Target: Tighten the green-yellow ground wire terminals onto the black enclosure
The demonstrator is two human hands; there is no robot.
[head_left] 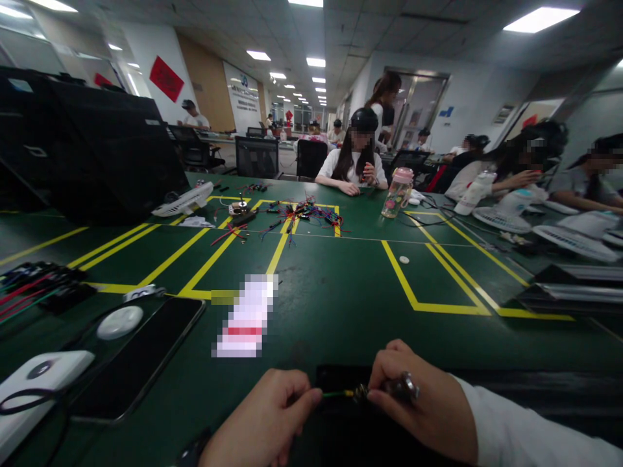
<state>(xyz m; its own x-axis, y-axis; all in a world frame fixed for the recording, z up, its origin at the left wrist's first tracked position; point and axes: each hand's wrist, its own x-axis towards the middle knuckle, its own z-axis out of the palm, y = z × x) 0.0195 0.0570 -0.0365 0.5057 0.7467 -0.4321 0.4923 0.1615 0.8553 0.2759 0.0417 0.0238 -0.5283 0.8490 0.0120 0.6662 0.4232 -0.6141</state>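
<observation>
At the green table [335,285], we pinch a green wire [334,394] in our left fingers [307,403], its length running sideways to the small metal part [360,392] gripped by our right fingers [387,403].

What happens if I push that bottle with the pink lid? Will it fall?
The bottle looks tall and narrow, so a push near its pink lid might tip it. Its sides look rounded, so it could then roll along the flat table.
</observation>
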